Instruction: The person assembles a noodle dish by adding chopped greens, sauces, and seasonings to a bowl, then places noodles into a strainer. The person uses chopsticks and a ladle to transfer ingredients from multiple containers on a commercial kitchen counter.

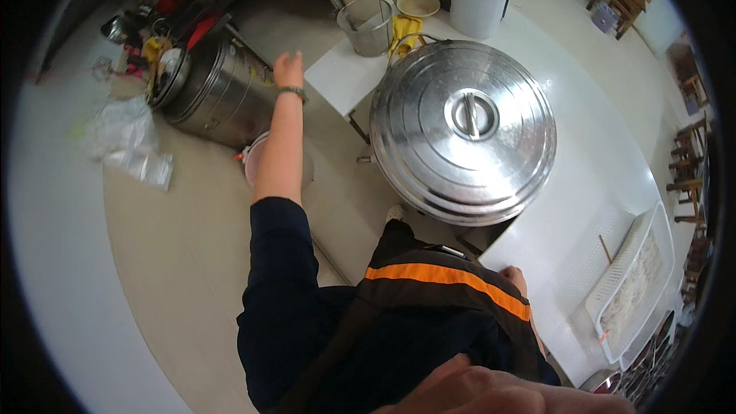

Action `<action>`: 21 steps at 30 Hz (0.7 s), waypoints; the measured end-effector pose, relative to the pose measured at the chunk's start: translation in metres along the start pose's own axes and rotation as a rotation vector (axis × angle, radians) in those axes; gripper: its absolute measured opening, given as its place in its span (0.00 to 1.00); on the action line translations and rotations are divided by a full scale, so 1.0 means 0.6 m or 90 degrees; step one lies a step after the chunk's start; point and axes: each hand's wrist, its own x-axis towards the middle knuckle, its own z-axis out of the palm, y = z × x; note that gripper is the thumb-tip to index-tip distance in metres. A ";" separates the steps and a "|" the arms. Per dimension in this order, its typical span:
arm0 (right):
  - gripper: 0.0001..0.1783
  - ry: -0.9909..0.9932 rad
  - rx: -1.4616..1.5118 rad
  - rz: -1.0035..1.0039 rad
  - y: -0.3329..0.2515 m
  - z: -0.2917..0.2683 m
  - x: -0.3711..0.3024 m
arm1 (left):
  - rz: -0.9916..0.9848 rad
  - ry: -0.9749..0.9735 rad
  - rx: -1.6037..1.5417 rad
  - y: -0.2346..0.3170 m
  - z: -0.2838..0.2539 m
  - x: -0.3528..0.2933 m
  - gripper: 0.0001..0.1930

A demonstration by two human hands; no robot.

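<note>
My left arm stretches forward on the left, a bracelet at the wrist. My left hand (288, 70) is raised between the steel barrel (222, 92) and the white counter's corner, open and holding nothing I can see. Low at the right side of my apron, my right hand (515, 279) is beside the near edge of the white counter (544, 268); its fingers are mostly hidden. Ahead of me stands a large round steel pot with a ridged lid (429, 123), its recessed handle (472, 115) in the middle. Neither hand touches it.
A wire strainer (366, 27), yellow cloth (405, 29) and bowl (418, 4) sit behind the pot. White noodle-like strands fill a white plastic basket (598, 314) at right. Below my left forearm is a pink bucket (251, 165). A plastic bag (126, 134) lies left.
</note>
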 end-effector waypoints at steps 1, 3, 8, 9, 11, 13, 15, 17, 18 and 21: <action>0.15 0.027 -0.016 0.034 -0.013 0.015 0.000 | 0.046 -0.005 -0.006 0.023 0.034 0.059 0.27; 0.16 0.050 -0.075 0.096 -0.033 0.027 0.010 | 0.104 -0.014 -0.003 0.055 0.085 0.146 0.31; 0.16 0.000 -0.180 0.197 -0.062 0.026 0.027 | 0.257 -0.140 0.210 0.108 0.176 0.319 0.26; 0.18 0.015 -0.208 0.204 -0.060 0.021 0.040 | 0.166 -0.142 0.317 0.118 0.184 0.354 0.26; 0.20 -0.042 -0.218 0.248 -0.047 0.005 0.056 | 0.159 -0.222 0.155 0.103 0.184 0.383 0.30; 0.21 -0.038 -0.239 0.192 -0.034 -0.007 0.063 | -0.045 -0.193 0.140 0.095 0.185 0.404 0.34; 0.22 -0.061 -0.237 0.202 -0.025 -0.013 0.063 | -0.069 -0.215 0.010 0.070 0.179 0.392 0.29; 0.24 -0.079 -0.236 0.251 -0.012 -0.017 0.047 | 0.103 -0.261 0.151 0.036 0.198 0.353 0.27; 0.24 -0.074 -0.232 0.249 -0.012 -0.016 0.047 | 0.137 -0.229 0.203 0.036 0.195 0.340 0.28; 0.24 -0.054 -0.216 0.249 -0.010 -0.013 0.036 | 0.166 0.025 0.271 0.033 0.187 0.270 0.28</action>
